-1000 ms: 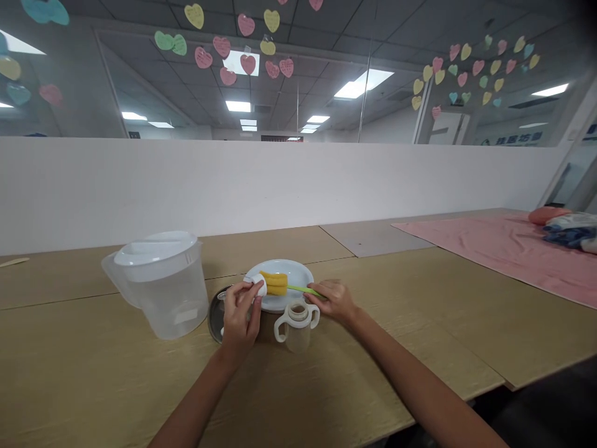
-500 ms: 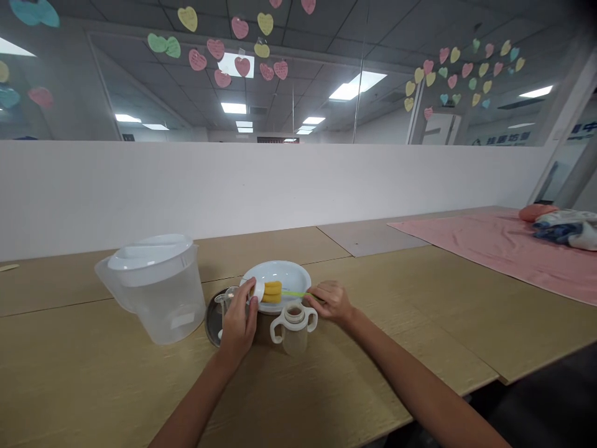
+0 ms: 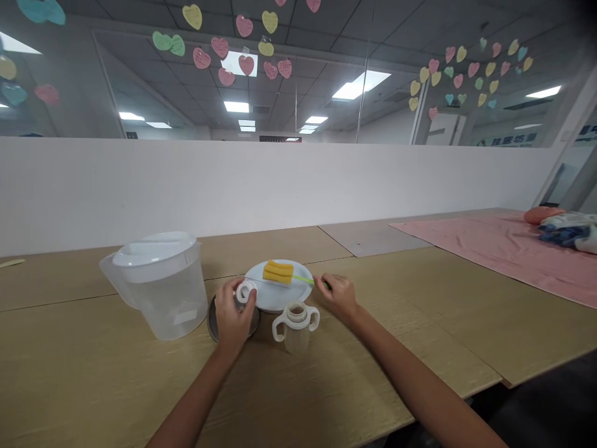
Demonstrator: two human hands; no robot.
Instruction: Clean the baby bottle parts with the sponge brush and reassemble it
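My left hand (image 3: 233, 316) is closed around a white bottle ring (image 3: 246, 290), its round opening facing me. My right hand (image 3: 338, 295) grips the thin green handle of a sponge brush (image 3: 278, 272). The brush's yellow sponge head is above the white bowl (image 3: 277, 300), a little to the right of the ring and apart from it. Just in front of the bowl stands a baby bottle (image 3: 296, 336) with two white side handles and an open top. Partly under my left hand lies a round metal tray (image 3: 254, 322); what is on it is mostly hidden.
A clear plastic pitcher (image 3: 170, 295) with a white lid stands on the left. A pink cloth (image 3: 466, 242) covers the right part of the table, with folded fabric (image 3: 564, 224) on it. The white wall (image 3: 280, 186) rises behind.
The sponge head has come away from the ring and moved up and right over the bowl. My left hand has turned the ring, so its opening now faces me.
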